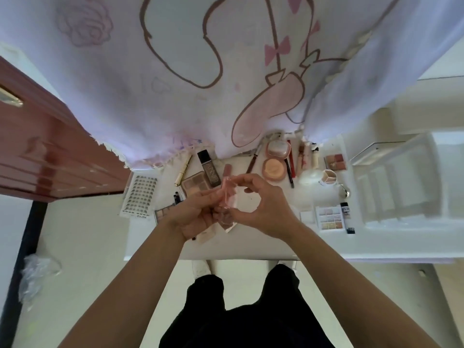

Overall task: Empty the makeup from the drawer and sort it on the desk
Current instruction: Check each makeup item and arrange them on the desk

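Curtain (175, 96) and makeup (274, 169) crowd the desk (238, 248) rear; near strip free.

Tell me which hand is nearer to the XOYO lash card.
Left. The left hand sits just right of the lash card, not touching; the right hand is farther right, across the clear packet both hands hold.

I look down on a home bedroom corner: white table (238, 247) spread with an eyeshadow palette (329, 218) and powder compact (274, 169), cartoon-print cloth (150, 84) with pink bows behind, red-brown wooden cabinet (45, 151) at left.
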Demonstrator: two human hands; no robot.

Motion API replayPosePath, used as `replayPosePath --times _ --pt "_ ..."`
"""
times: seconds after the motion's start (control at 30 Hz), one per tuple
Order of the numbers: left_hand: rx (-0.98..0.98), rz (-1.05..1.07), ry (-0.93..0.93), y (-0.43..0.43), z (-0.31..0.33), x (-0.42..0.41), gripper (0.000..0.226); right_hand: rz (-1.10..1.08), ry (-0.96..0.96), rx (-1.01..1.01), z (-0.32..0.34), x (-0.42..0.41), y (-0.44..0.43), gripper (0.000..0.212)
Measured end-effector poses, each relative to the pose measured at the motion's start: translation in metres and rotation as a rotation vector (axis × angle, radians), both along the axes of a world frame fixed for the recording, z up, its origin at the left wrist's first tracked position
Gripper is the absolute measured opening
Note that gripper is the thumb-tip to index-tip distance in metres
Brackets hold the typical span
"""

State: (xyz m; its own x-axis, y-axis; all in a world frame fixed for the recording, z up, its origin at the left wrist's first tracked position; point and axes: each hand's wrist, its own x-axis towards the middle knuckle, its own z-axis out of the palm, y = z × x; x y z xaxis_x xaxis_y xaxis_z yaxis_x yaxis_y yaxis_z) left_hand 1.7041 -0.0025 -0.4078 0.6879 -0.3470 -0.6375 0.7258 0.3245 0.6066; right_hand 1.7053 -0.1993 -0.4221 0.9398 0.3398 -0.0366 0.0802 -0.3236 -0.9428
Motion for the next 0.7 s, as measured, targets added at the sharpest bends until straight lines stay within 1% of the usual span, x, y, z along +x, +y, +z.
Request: replayPosePath --times 0.07,0.13,0.17,0.27,0.3,0.33,0.43,0.5,0.63,0.7 --pt "0.011 -0.017 -0.012 0.019 0.003 -0.001 0.019 -0.002 -0.017 -0.020 0.006 -0.003 0.015 0.062" --pt "0.004 -0.026 0.003 0.035 0.006 -0.002 0.022 -0.004 -0.042 -0.022 0.013 -0.004 0.029 0.055" --pt "-0.016 -0.025 0.018 0.042 0.009 -0.001 0.030 -0.017 -0.049 -0.013 0.018 -0.003 0.034 0.048" --pt "-0.148 0.018 0.088 0.060 0.013 0.002 0.069 -0.094 0.020 0.077 0.041 0.001 0.046 0.022" --pt "-0.195 0.027 0.106 0.064 0.013 0.003 0.078 -0.115 0.037 0.114 0.047 0.003 0.048 0.019" --pt "-0.229 0.026 0.116 0.066 0.015 0.004 0.083 -0.136 0.038 0.135 0.051 0.006 0.050 0.018" --pt "-0.257 -0.007 0.103 0.066 0.020 0.006 0.082 -0.200 0.067 0.155 0.053 0.017 0.050 0.019" --pt "-0.251 -0.042 0.083 0.065 0.024 0.007 0.076 -0.250 0.119 0.165 0.054 0.024 0.048 0.021" --pt "-0.161 -0.105 0.031 0.055 0.028 0.011 0.054 -0.300 0.159 0.135 0.064 0.034 0.040 0.021" --pt "-0.113 -0.125 0.002 0.047 0.030 0.014 0.037 -0.316 0.186 0.109 0.067 0.039 0.034 0.022"
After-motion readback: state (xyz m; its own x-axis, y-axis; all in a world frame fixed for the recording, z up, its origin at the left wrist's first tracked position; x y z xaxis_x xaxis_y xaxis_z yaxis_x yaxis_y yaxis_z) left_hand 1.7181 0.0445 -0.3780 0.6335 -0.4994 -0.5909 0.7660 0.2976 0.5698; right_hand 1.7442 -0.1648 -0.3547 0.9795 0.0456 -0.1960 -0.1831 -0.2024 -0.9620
